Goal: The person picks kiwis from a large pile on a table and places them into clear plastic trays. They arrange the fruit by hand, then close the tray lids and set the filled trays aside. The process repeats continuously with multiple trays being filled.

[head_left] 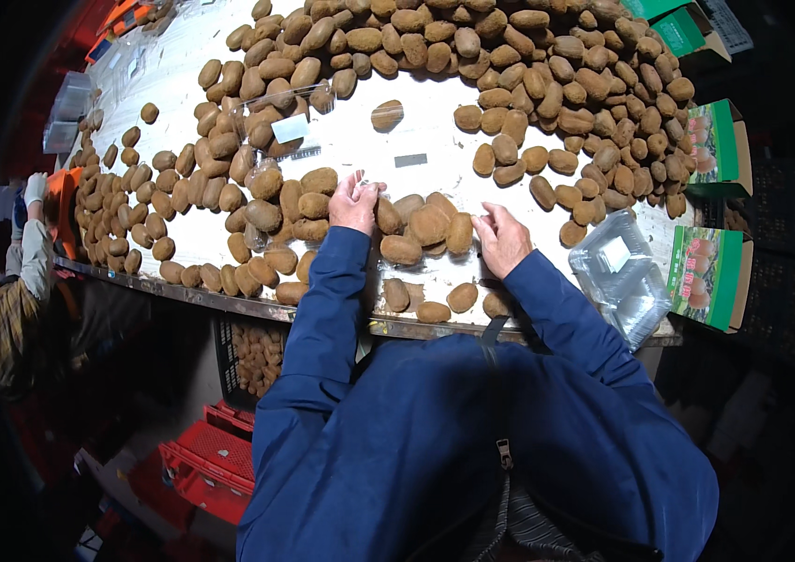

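Several brown kiwifruit (428, 225) sit piled between my two hands, seemingly in a clear plastic box whose walls are hard to make out. A dark strip label (410, 160) lies just beyond them, apparently on the box's lid. My left hand (354, 204) is at the pile's left side, thumb and fingers closed at a glinting plastic edge. To the right of the pile, my right hand (504, 241) has its fingers apart, close to the outermost fruit and holding nothing visible. A few loose kiwifruit (433, 312) lie nearer me, by the table edge.
A large heap of kiwifruit (594, 84) covers the far right. More spread leftward, around another clear box (289, 128). Empty clear boxes (615, 267) and green cartons (703, 278) stand at right. A co-worker's gloved hand (36, 190) is far left; red crates (215, 468) sit below.
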A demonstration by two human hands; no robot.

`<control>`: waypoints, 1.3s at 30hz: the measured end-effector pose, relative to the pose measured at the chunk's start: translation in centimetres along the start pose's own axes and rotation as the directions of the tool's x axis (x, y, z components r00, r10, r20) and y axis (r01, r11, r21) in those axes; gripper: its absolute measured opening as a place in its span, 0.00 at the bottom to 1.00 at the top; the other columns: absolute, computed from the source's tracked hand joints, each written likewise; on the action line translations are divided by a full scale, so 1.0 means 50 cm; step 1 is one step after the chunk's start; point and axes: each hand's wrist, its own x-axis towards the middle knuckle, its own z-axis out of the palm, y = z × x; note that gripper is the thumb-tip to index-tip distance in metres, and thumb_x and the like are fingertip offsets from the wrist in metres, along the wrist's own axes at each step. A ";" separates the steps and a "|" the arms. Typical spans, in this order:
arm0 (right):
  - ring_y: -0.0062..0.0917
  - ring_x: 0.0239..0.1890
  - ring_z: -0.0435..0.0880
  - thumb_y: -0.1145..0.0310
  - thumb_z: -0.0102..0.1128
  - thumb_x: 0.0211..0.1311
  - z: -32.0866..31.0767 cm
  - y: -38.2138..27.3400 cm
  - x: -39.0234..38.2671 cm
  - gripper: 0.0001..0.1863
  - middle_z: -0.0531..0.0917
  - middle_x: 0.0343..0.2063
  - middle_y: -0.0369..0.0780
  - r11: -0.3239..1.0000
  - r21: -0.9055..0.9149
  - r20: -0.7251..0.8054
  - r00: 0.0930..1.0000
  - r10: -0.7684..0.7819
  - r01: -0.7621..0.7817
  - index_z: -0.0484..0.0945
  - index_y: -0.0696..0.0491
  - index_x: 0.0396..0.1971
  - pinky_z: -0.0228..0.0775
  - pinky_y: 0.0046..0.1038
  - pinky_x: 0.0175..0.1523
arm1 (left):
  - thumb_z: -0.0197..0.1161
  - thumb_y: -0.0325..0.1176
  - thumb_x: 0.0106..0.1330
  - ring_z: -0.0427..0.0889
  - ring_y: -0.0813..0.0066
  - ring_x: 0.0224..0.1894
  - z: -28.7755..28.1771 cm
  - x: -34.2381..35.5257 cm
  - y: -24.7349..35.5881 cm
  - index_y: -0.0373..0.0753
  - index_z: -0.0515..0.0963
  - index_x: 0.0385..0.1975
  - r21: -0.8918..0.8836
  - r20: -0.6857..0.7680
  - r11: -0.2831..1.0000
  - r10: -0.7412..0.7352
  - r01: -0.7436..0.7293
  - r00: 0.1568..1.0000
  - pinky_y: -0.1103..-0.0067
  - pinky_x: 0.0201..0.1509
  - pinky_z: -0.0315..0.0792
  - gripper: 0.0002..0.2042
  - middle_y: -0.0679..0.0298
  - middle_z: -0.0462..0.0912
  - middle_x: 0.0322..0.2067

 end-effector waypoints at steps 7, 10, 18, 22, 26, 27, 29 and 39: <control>0.38 0.35 0.91 0.62 0.56 0.78 0.081 0.021 0.019 0.16 0.89 0.37 0.51 0.926 0.291 0.165 0.966 0.197 -0.239 0.83 0.57 0.53 0.83 0.35 0.46 | 0.58 0.21 0.74 0.88 0.72 0.42 -0.001 0.068 -0.027 0.23 0.71 0.65 0.128 -0.183 0.988 0.110 -0.087 0.977 0.78 0.49 0.80 0.21 0.55 0.88 0.39; 0.41 0.41 0.90 0.62 0.55 0.77 0.111 0.008 0.039 0.15 0.89 0.40 0.49 0.981 0.195 0.070 0.997 -0.023 0.009 0.84 0.56 0.51 0.82 0.37 0.50 | 0.60 0.22 0.72 0.88 0.72 0.38 -0.036 0.112 -0.038 0.26 0.76 0.62 0.402 -0.285 0.914 0.188 -0.061 0.940 0.77 0.47 0.80 0.19 0.57 0.88 0.35; 0.48 0.47 0.87 0.59 0.52 0.78 0.186 -0.088 0.118 0.17 0.88 0.43 0.51 0.974 0.227 0.124 0.992 -0.020 -0.008 0.84 0.55 0.47 0.80 0.42 0.56 | 0.58 0.24 0.71 0.89 0.71 0.38 -0.215 0.197 -0.052 0.26 0.78 0.55 0.422 -0.320 0.898 0.276 -0.124 0.906 0.77 0.45 0.82 0.15 0.54 0.89 0.35; 0.50 0.49 0.85 0.59 0.49 0.79 0.216 -0.152 0.171 0.17 0.86 0.43 0.50 0.984 0.123 0.196 0.969 -0.148 0.126 0.83 0.56 0.43 0.78 0.43 0.57 | 0.60 0.25 0.69 0.89 0.71 0.37 -0.333 0.271 -0.067 0.25 0.80 0.52 0.399 -0.344 0.901 0.319 -0.170 0.883 0.77 0.44 0.82 0.15 0.53 0.89 0.37; 0.51 0.51 0.85 0.58 0.53 0.77 0.215 -0.199 0.180 0.20 0.86 0.45 0.56 0.985 0.172 0.218 0.975 -0.051 0.014 0.81 0.59 0.55 0.76 0.44 0.60 | 0.63 0.25 0.69 0.89 0.69 0.37 -0.433 0.336 -0.076 0.25 0.81 0.52 0.468 -0.434 0.882 0.290 -0.062 0.853 0.76 0.44 0.84 0.15 0.51 0.89 0.40; 0.53 0.51 0.85 0.58 0.54 0.77 0.200 -0.196 0.169 0.21 0.86 0.45 0.56 0.983 0.174 0.167 0.981 -0.096 0.067 0.81 0.60 0.56 0.76 0.46 0.61 | 0.63 0.25 0.71 0.89 0.70 0.36 -0.450 0.348 -0.074 0.25 0.81 0.52 0.376 -0.441 0.926 0.205 -0.027 0.874 0.77 0.44 0.84 0.14 0.51 0.89 0.41; 0.51 0.48 0.87 0.62 0.59 0.75 0.160 -0.177 0.128 0.20 0.87 0.43 0.55 0.975 0.142 0.032 0.984 -0.177 0.171 0.80 0.63 0.55 0.79 0.45 0.56 | 0.62 0.24 0.74 0.89 0.70 0.35 -0.468 0.355 -0.070 0.26 0.80 0.53 0.303 -0.407 0.953 0.152 -0.024 0.900 0.78 0.44 0.84 0.12 0.51 0.89 0.43; 0.37 0.43 0.82 0.71 0.72 0.62 -0.274 0.097 -0.201 0.12 0.85 0.36 0.42 0.821 -0.569 -0.400 0.889 -0.222 -0.051 0.84 0.57 0.44 0.71 0.39 0.52 | 0.69 0.29 0.70 0.86 0.68 0.49 -0.374 0.202 0.029 0.27 0.75 0.64 0.705 -0.326 0.705 0.420 -0.078 0.847 0.73 0.56 0.79 0.24 0.54 0.88 0.50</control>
